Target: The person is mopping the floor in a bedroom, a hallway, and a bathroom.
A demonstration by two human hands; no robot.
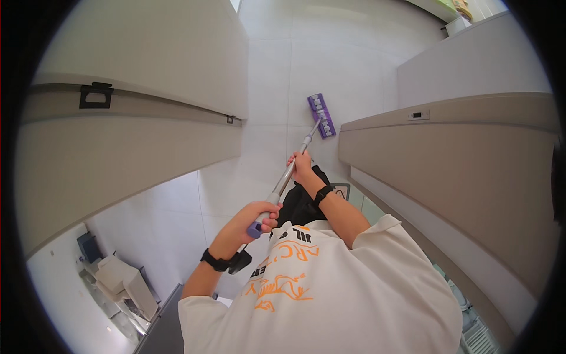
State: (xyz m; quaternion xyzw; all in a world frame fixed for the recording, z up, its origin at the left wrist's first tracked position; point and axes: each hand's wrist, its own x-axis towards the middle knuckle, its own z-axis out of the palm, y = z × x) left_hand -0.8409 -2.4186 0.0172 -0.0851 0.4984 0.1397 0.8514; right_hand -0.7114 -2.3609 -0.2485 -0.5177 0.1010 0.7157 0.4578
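Observation:
A flat mop with a purple head (pixel 328 128) rests on the pale tiled floor, ahead of me and slightly right of the middle. Its silver-grey handle (pixel 285 179) slants back toward my body. Near the purple-capped top end, my left hand (pixel 259 217) is wrapped around the grey grip. Farther down the pole, my right hand (pixel 299 166) closes on the shaft, its fingers curled round it. Both wrists carry black bands. The mop head lies just beyond the near end of the beige panel on the right.
Beige door-like panels flank me; the left one (pixel 147 124) bears a black metal plate (pixel 96 95), the right one (pixel 460 138) a small latch plate (pixel 418 115). A beige boxy fixture (pixel 121 280) stands at the lower left. Pale floor tiles (pixel 268 76) extend ahead.

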